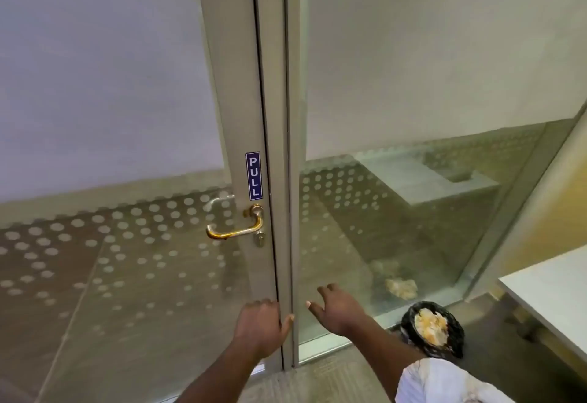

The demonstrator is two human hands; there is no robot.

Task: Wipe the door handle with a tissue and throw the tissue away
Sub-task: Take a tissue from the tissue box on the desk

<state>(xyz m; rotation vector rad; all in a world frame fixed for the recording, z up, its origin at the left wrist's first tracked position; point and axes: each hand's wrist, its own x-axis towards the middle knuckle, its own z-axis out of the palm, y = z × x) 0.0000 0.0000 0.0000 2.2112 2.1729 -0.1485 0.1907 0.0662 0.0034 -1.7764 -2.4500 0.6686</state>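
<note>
We see the handle (236,228), a brass lever, fixed on the door frame (235,117) just under a blue PULL sticker (253,175), its grip reaching left over the dotted glass (127,259). It sits well above both hands, and neither touches it.

Our left hand (259,328) is low on the frame's right edge, back of the hand toward us, fingers curled together around that edge with the thumb (287,320) lying across the gap between the door and the next glass panel (381,228). The forearm rises to it from the bottom of the view.

Our right hand (338,310) hangs just right of that gap, in front of the panel, fingers loosely spread and bent, holding nothing. We cannot tell whether its tips touch the glass. Its arm comes in from the lower right, where a white sleeve (444,383) shows.

No tissue is in either hand. On the floor near the panel's foot, right of the right hand, stands a bin (457,342) lined with a black bag, and crumpled pale tissue (432,326) lies inside it. A faint reflection of that tissue shows in the glass above. A white table (552,294) corner enters at the right edge.
</note>
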